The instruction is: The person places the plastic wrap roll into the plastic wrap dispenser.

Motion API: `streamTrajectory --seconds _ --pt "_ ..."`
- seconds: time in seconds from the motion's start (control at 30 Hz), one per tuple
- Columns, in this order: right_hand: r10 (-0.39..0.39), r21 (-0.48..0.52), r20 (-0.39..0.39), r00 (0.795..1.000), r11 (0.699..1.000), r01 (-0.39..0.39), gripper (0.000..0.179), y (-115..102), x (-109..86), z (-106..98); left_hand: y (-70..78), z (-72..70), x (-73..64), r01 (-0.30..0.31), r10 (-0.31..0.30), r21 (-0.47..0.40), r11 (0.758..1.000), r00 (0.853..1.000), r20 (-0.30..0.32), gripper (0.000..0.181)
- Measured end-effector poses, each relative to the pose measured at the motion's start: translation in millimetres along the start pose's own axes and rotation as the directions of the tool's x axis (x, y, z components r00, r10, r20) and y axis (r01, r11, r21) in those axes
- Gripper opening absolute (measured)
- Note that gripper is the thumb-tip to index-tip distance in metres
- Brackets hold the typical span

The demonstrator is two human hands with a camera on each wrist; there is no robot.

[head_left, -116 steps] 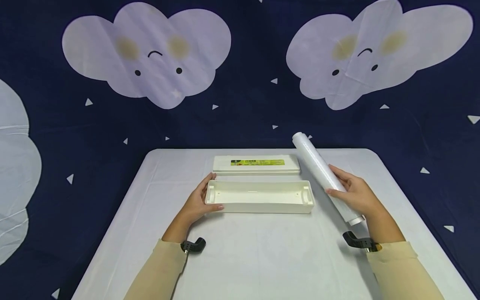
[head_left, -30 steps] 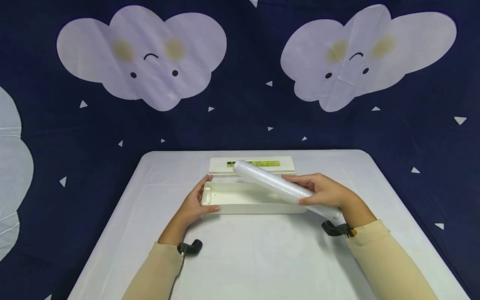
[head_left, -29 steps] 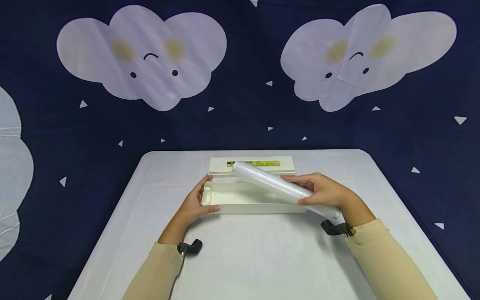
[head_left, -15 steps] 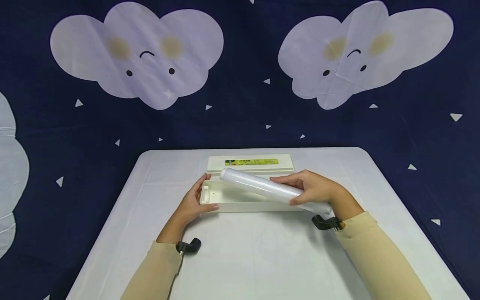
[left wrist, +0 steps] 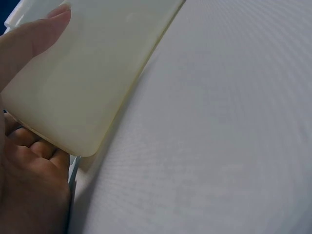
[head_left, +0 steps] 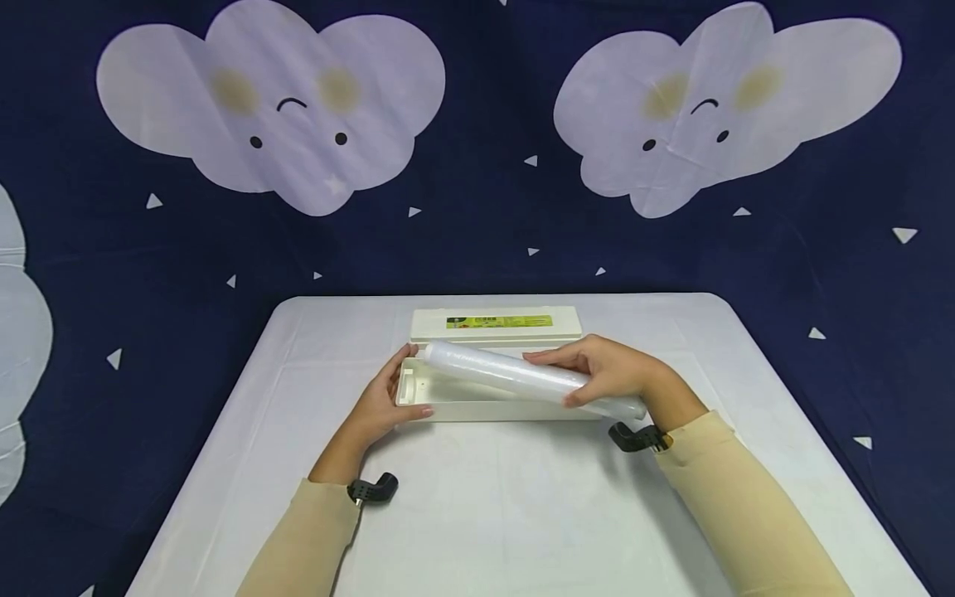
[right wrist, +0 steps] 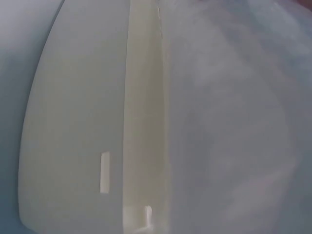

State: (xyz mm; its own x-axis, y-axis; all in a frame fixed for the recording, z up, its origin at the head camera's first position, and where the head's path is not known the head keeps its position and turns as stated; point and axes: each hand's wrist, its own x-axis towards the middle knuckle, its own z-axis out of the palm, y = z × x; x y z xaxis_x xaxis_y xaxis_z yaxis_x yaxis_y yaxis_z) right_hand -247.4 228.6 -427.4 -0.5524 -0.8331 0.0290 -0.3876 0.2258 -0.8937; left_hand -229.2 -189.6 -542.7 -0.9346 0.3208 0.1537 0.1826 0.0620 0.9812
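In the head view my left hand point(head_left: 378, 406) grips the left end of an open cream plastic box point(head_left: 507, 411), thumb on the front wall and fingers round the end. The left wrist view shows that thumb on the box's wall point(left wrist: 92, 73). My right hand point(head_left: 615, 369) holds a shiny whitish roll of cling film point(head_left: 500, 370) near its right part. The roll slants over the box, its left end higher and further back than its right. In the right wrist view the roll point(right wrist: 224, 122) lies close beside the box wall point(right wrist: 73, 112).
Behind the box lies its cream lid point(head_left: 433, 323), with a yellow-green label point(head_left: 500, 322). All stands on a white-covered table point(head_left: 492, 514). A dark blue cloth with cloud prints point(head_left: 373, 91) hangs behind the table.
My right hand has carried the roll leftward, from right of the box to over it, and the roll has turned nearer to level. My left hand keeps its grip on the box.
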Motion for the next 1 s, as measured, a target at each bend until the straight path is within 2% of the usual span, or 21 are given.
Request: streamTrajectory --seconds 0.27,0.53,1.0 --pt "-0.008 -0.045 0.042 0.999 0.999 0.010 0.077 1.7 12.8 -1.4 -0.2 0.1 0.0 0.007 -0.007 -0.004 1.000 1.000 -0.004 0.124" --pt "0.034 -0.010 0.078 0.996 0.999 -0.033 0.079 2.9 22.3 -0.3 -0.4 -0.3 0.4 -0.004 0.004 -0.036 0.999 1.000 0.009 0.123" --pt "0.044 -0.003 0.134 0.990 0.999 -0.044 0.077 6.1 35.2 -1.0 -1.6 -1.5 1.3 -0.001 0.001 -0.004 1.000 1.000 0.001 0.123"
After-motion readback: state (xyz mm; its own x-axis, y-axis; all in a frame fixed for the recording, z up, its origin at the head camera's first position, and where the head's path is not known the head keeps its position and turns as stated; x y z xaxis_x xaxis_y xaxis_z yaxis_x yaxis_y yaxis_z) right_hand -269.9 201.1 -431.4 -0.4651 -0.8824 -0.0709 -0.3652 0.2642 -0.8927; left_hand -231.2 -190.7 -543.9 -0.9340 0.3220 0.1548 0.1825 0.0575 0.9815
